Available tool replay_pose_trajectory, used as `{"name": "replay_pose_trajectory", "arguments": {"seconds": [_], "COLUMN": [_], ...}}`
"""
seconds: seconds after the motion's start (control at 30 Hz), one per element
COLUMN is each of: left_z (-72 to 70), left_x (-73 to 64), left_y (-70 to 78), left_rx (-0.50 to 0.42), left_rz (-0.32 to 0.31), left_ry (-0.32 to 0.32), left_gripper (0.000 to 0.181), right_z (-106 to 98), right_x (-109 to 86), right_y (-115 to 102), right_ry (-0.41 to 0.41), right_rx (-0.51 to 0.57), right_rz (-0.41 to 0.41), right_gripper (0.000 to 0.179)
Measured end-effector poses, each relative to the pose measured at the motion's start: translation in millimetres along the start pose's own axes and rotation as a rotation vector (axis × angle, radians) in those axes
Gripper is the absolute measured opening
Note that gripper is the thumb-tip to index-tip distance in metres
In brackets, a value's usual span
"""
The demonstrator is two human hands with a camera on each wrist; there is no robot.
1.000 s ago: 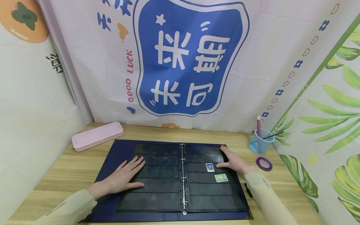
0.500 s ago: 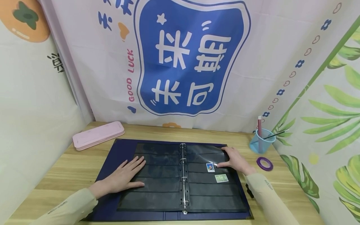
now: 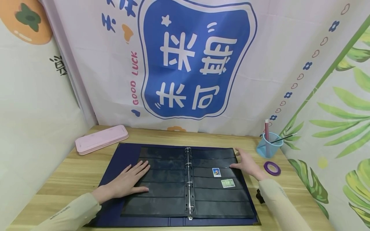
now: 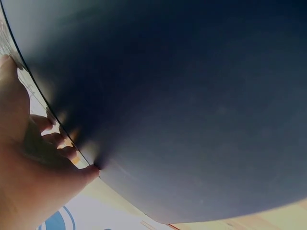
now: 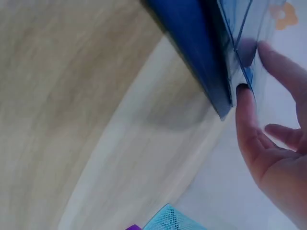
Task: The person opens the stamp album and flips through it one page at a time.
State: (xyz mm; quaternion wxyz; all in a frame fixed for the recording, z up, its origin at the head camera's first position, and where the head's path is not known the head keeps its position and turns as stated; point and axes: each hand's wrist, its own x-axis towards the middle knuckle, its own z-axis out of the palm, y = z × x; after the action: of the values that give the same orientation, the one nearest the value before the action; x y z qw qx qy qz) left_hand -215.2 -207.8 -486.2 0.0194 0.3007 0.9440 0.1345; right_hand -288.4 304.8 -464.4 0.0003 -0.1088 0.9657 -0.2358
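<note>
A dark blue ring binder point(image 3: 111, 166), a stamp album, lies open on the table with black strip-pocket pages. My left hand point(image 3: 127, 181) rests flat with spread fingers on the left page point(image 3: 157, 205). At the upper outer edge of the right page point(image 3: 222, 205), my right hand point(image 3: 247, 163) has its thumb over the page and fingers beyond the edge. In the right wrist view, thumb and forefinger pinch that clear-edged page point(image 5: 235, 43) slightly above the cover. A blue pictorial stamp point(image 3: 216, 172) and a green stamp point(image 3: 228, 183) sit in pockets of the right page.
A pink pencil case point(image 3: 101, 139) lies at the back left. At the right stand a blue mesh pen cup point(image 3: 268, 147) with pencils and, before it, a purple tape roll point(image 3: 272, 168). A small black object point(image 3: 260, 196) is partly under the right sleeve.
My right hand has shifted right, its thumb moving from beside the blue stamp toward the page's outer edge. The bulge in the right page has flattened. My left hand stays put.
</note>
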Motion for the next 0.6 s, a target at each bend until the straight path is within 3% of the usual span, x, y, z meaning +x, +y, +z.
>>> {"name": "replay_pose_trajectory", "arguments": {"seconds": [0.1,0.37,0.6], "left_z": [-0.8,-2.3,-2.7], "left_x": [0.1,0.4,0.8], "left_y": [0.6,0.7,-0.7], "left_rx": [-0.007,-0.016,-0.014], "left_rz": [0.001,0.006,0.012], "left_ry": [0.000,-0.011,-0.008], "left_gripper": [0.089,0.090,0.090], "right_z": [-8,-29,-47], "right_x": [-5.0,-9.3,-7.3], "right_y": [-1,-7,-24], "right_ry": [-0.031,-0.143,-0.173], "right_rx": [0.065,0.246,0.243], "right_rz": [0.032,0.000,-0.015], "right_gripper": [0.065,0.029,0.014]}}
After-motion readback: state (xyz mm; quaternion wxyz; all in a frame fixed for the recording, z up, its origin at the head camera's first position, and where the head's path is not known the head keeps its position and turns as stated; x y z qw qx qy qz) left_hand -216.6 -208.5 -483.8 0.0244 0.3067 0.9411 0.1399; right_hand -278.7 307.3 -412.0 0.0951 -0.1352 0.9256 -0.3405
